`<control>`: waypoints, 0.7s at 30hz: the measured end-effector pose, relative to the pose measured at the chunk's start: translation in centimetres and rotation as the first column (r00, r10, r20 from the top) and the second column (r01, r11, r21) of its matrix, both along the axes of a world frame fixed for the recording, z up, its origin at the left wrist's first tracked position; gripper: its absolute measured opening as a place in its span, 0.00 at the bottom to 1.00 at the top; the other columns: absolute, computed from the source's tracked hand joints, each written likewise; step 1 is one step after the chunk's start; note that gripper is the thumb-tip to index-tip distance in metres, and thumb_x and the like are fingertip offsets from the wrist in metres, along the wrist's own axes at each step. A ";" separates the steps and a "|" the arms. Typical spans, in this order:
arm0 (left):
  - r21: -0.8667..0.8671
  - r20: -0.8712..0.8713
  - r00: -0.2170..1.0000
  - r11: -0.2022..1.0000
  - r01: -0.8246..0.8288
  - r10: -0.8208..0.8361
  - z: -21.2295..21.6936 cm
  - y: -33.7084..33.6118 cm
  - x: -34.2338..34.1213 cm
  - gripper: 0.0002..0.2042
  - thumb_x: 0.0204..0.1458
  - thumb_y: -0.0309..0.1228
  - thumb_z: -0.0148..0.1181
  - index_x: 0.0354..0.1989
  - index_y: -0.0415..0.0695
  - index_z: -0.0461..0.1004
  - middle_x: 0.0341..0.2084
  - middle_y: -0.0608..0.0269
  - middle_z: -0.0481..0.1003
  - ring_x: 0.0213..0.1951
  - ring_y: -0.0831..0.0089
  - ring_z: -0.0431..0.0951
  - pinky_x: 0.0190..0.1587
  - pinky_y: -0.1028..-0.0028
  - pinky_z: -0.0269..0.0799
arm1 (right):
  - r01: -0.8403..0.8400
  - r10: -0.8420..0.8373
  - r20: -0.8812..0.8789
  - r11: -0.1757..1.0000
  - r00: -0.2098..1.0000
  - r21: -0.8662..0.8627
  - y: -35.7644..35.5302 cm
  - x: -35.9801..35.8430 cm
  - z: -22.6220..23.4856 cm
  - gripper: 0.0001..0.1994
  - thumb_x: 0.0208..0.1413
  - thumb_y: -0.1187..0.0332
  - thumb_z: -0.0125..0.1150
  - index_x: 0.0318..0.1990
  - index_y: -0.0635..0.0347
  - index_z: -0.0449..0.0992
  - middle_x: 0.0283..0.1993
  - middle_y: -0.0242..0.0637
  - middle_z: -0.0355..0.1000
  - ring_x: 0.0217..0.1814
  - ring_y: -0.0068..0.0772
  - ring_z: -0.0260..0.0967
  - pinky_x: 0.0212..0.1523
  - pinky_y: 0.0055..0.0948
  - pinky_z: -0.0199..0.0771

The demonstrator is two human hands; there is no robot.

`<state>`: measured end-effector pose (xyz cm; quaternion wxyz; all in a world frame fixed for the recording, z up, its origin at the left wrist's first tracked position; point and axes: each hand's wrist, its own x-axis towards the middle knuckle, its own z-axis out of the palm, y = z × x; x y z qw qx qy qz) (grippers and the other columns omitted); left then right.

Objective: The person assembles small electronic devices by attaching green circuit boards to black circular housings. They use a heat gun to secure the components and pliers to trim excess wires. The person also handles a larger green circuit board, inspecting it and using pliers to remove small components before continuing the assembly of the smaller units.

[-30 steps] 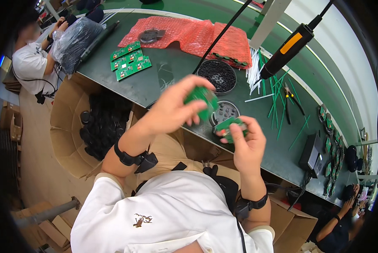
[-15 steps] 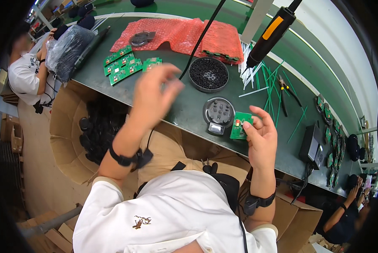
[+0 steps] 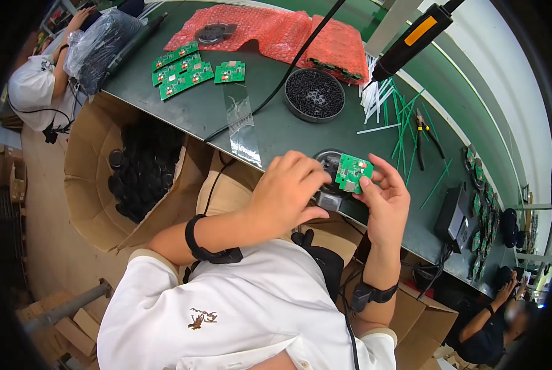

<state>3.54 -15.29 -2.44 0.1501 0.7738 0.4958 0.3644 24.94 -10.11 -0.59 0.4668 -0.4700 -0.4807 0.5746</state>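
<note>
Between the thumb and fingers of my right hand (image 3: 387, 200) is a green circuit board (image 3: 357, 169), tilted above a black round housing (image 3: 329, 161). The board covers much of that housing, whose small shiny rectangular part (image 3: 329, 201) shows below. My left hand (image 3: 285, 200) is at the housing's left side, fingers bent and thumb spread apart, with nothing visible in it; whether it touches the housing I cannot tell. Farther off, a single green board (image 3: 229, 72) lies beside a group of several green boards (image 3: 180, 77).
A round dish of small black parts (image 3: 314, 92) stands beyond the housing. Red bubble wrap (image 3: 276, 28) lies at the back. An electric screwdriver (image 3: 411, 40) hangs above white and green sticks, near pliers (image 3: 421, 142). A cardboard box of black parts (image 3: 143, 172) is at left.
My left hand has come from the boards at the far left to the housing. The circuit board in my right hand has turned and moved over the housing.
</note>
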 end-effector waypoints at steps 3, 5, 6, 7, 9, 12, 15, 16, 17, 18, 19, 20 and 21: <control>-0.006 0.100 0.995 1.000 -0.021 0.022 -0.3 0.5 -0.4 0.36 0.36 0.37 0.81 0.56 0.43 0.71 0.53 0.56 0.73 0.54 0.51 0.72 0.57 0.57 0.67 | -0.002 0.001 0.082 1.000 0.997 0.018 0.1 -0.4 -0.1 0.18 0.61 0.80 0.66 0.58 0.66 0.75 0.41 0.35 0.79 0.39 0.17 0.76 0.39 0.17 0.77; 0.005 0.137 0.990 1.000 -0.020 0.019 -0.5 0.6 -0.6 0.39 0.35 0.37 0.82 0.58 0.42 0.69 0.54 0.54 0.73 0.54 0.51 0.72 0.57 0.57 0.67 | -0.023 0.016 0.149 0.999 0.989 0.048 0.3 -0.4 -0.3 0.17 0.60 0.80 0.66 0.57 0.66 0.76 0.39 0.34 0.80 0.38 0.16 0.75 0.38 0.15 0.74; 0.010 0.143 0.990 1.000 -0.016 0.015 -0.6 0.6 -0.6 0.39 0.35 0.37 0.82 0.59 0.42 0.69 0.55 0.54 0.73 0.54 0.51 0.72 0.58 0.57 0.67 | -0.042 0.030 0.180 0.997 0.983 0.064 0.3 -0.3 -0.4 0.17 0.60 0.80 0.67 0.56 0.66 0.76 0.38 0.33 0.80 0.37 0.15 0.74 0.37 0.15 0.73; 0.014 0.149 0.989 1.000 -0.013 0.011 -0.6 0.6 -0.6 0.39 0.36 0.37 0.82 0.59 0.42 0.68 0.56 0.54 0.72 0.54 0.50 0.73 0.58 0.57 0.67 | -0.036 0.024 0.229 0.998 0.973 0.050 0.3 -0.3 -0.5 0.16 0.60 0.81 0.67 0.55 0.66 0.77 0.37 0.33 0.79 0.36 0.14 0.74 0.36 0.14 0.72; 0.019 0.156 0.988 1.000 -0.014 0.011 -0.7 0.6 -0.6 0.39 0.36 0.38 0.81 0.59 0.43 0.69 0.57 0.54 0.72 0.54 0.51 0.73 0.58 0.57 0.67 | -0.066 0.052 0.235 0.997 0.971 0.051 0.2 -0.4 -0.8 0.15 0.59 0.81 0.68 0.53 0.66 0.78 0.35 0.31 0.79 0.35 0.12 0.71 0.35 0.14 0.69; 0.011 0.150 0.989 1.000 -0.010 0.008 -0.8 0.6 -0.7 0.36 0.37 0.37 0.80 0.58 0.47 0.73 0.59 0.56 0.72 0.54 0.53 0.73 0.57 0.58 0.67 | -0.080 0.066 0.285 0.996 0.956 0.038 0.3 -0.4 -1.2 0.15 0.57 0.81 0.69 0.52 0.65 0.80 0.35 0.30 0.78 0.33 0.12 0.70 0.33 0.14 0.68; 0.016 0.099 0.995 1.000 0.022 -0.023 -0.9 0.6 -0.9 0.31 0.37 0.37 0.79 0.54 0.49 0.77 0.60 0.59 0.72 0.53 0.56 0.74 0.55 0.59 0.68 | -0.145 0.053 0.463 0.975 0.885 0.166 0.6 -0.3 -1.4 0.17 0.54 0.81 0.71 0.52 0.63 0.81 0.39 0.32 0.77 0.33 0.13 0.70 0.32 0.16 0.68; 0.041 0.065 0.998 0.999 0.023 -0.026 -0.9 0.6 -0.9 0.29 0.37 0.37 0.79 0.52 0.50 0.78 0.59 0.60 0.72 0.53 0.58 0.74 0.54 0.59 0.68 | -0.161 0.032 0.527 0.966 0.849 0.200 0.6 -0.3 -1.4 0.18 0.52 0.81 0.72 0.52 0.62 0.82 0.42 0.33 0.77 0.33 0.13 0.70 0.32 0.16 0.68; 0.067 0.031 0.999 0.997 0.027 -0.029 -0.9 0.6 -0.9 0.27 0.38 0.37 0.78 0.50 0.50 0.80 0.59 0.61 0.72 0.53 0.60 0.74 0.53 0.59 0.68 | -0.199 0.016 0.590 0.949 0.807 0.246 0.6 -0.3 -1.3 0.19 0.51 0.80 0.73 0.52 0.61 0.82 0.44 0.34 0.76 0.35 0.15 0.71 0.32 0.17 0.69; 0.066 -0.003 1.000 0.997 0.025 -0.025 -0.9 0.7 -1.0 0.26 0.38 0.37 0.78 0.50 0.50 0.80 0.60 0.62 0.72 0.52 0.60 0.74 0.53 0.59 0.68 | -0.218 -0.004 0.640 0.939 0.768 0.268 0.5 -0.2 -1.1 0.20 0.50 0.80 0.73 0.52 0.60 0.82 0.47 0.35 0.76 0.36 0.17 0.72 0.32 0.17 0.70; 0.066 -0.038 0.999 0.998 0.023 -0.021 -0.8 0.7 -1.1 0.25 0.39 0.37 0.77 0.49 0.50 0.81 0.60 0.62 0.73 0.52 0.61 0.73 0.52 0.59 0.69 | -0.227 -0.024 0.682 0.934 0.731 0.276 0.4 -0.2 -0.9 0.21 0.49 0.80 0.74 0.53 0.59 0.82 0.49 0.37 0.75 0.37 0.19 0.73 0.31 0.18 0.71; 0.065 -0.073 0.997 0.998 0.022 -0.017 -0.7 0.7 -1.1 0.24 0.39 0.37 0.77 0.49 0.50 0.81 0.61 0.63 0.73 0.51 0.61 0.73 0.52 0.59 0.69 | -0.257 -0.027 0.681 0.914 0.731 0.312 0.3 -0.1 -0.6 0.22 0.47 0.80 0.74 0.53 0.59 0.82 0.51 0.38 0.75 0.40 0.23 0.74 0.34 0.20 0.73; 0.060 -0.049 0.999 0.998 0.024 -0.021 -0.7 0.8 -1.1 0.24 0.40 0.36 0.76 0.49 0.50 0.81 0.60 0.63 0.74 0.50 0.59 0.74 0.51 0.59 0.69 | -0.277 -0.027 0.676 0.900 0.736 0.338 0.1 -0.1 -0.3 0.23 0.46 0.80 0.75 0.53 0.59 0.82 0.53 0.39 0.75 0.43 0.26 0.75 0.36 0.21 0.75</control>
